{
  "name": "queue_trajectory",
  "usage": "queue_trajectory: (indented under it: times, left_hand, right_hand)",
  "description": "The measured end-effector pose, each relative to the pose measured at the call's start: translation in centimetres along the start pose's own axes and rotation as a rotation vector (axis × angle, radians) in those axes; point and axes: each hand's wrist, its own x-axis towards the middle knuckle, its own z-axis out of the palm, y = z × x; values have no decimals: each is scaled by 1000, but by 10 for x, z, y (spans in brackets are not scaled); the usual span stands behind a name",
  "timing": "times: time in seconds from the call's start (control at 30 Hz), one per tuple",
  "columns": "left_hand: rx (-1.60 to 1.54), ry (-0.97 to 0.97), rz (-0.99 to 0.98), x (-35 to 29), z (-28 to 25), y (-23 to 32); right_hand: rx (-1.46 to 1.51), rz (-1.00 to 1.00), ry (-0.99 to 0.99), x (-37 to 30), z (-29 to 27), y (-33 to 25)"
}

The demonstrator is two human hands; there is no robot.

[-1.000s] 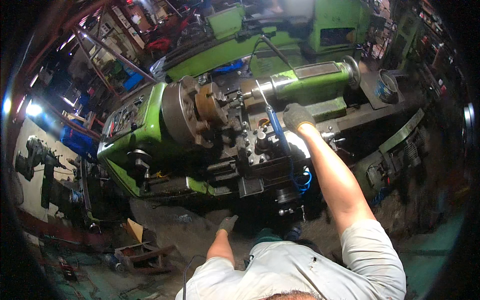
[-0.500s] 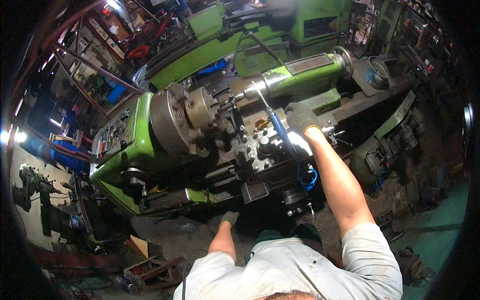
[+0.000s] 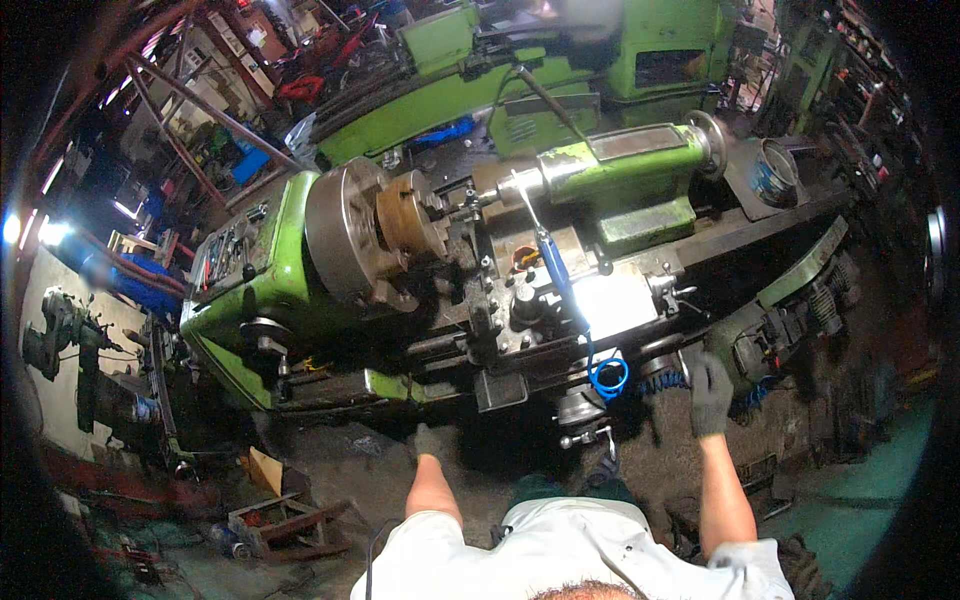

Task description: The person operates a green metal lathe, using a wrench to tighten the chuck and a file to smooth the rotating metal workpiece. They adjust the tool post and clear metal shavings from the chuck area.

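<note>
My right hand [image 3: 711,396], in a grey glove, is low at the right beside the carriage handwheel [image 3: 660,364] of a green lathe. Blur hides its fingers, and I cannot make out whether it touches the wheel. My left hand [image 3: 427,441], also gloved, hangs near the lower front of the lathe, its fingers lost in shadow. A blue tool with a slim metal stem [image 3: 553,262] leans across the carriage, and a looped blue hose [image 3: 608,380] runs down from it. At the left, the lathe chuck [image 3: 345,232] grips a round brown metal workpiece [image 3: 408,215], facing the tailstock [image 3: 625,165].
A crank handle [image 3: 590,438] juts toward me from the carriage. Small tools lie on the headstock top [image 3: 232,250]. A can [image 3: 772,172] stands behind the tailstock wheel. A motor unit [image 3: 785,340] sits at the right, a wooden frame [image 3: 290,525] on the floor at the lower left.
My right hand has moved from beside the blue tool down and right, near the handwheel. My left hand has shifted slightly left. The view has tilted a little.
</note>
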Motion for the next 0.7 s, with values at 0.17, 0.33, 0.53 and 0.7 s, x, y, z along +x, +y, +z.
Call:
queue_trajectory:
  times: [0.17, 0.33, 0.53, 0.7]
  left_hand:
    - [-509, 279, -23, -3, 11, 35]
    - [-384, 310, -23, 25, 20, 62]
    - [-394, 252, 8, 70, 6, 48]
    - [-217, 234, 74, 83, -2, 50]
  right_hand:
    - [-639, 581, -388, -146, -82, 219]
    - [-850, 890, -708, -221, -138, 256]
    - [-771, 931, -690, -246, -143, 244]
    - [-698, 555, -680, -224, -81, 246]
